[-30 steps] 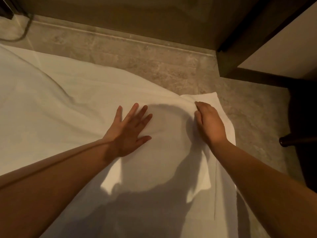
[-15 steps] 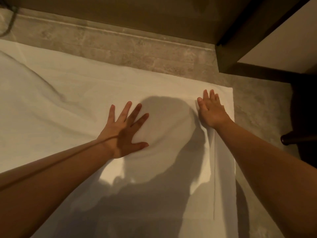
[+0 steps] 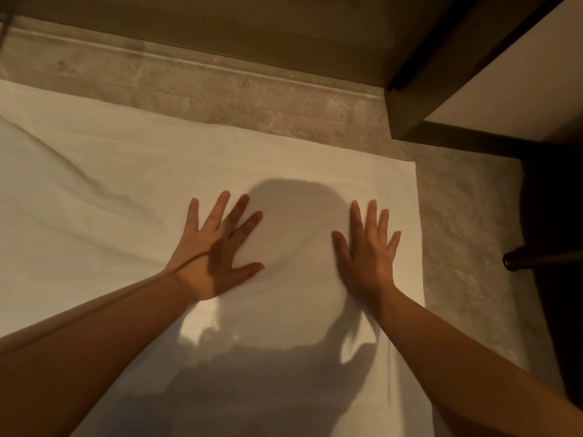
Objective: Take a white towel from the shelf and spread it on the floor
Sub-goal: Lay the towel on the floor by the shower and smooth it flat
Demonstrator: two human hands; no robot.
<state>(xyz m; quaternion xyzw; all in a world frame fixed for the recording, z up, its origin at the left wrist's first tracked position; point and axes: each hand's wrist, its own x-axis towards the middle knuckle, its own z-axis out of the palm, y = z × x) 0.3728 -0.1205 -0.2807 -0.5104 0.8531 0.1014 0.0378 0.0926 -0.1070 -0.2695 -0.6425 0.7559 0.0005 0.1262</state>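
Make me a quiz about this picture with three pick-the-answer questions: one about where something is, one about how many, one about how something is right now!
1. Where does the towel lie?
A) on the floor
B) on a shelf
C) on a chair

2. How many hands press on the towel?
A) none
B) one
C) two

3. How is the right hand?
A) a fist
B) flat, fingers straight
C) pinching a corner

Answers:
1 A, it is spread over the stone floor.
2 C, the left hand and the right hand both rest on it.
3 B, its fingers lie straight on the towel.
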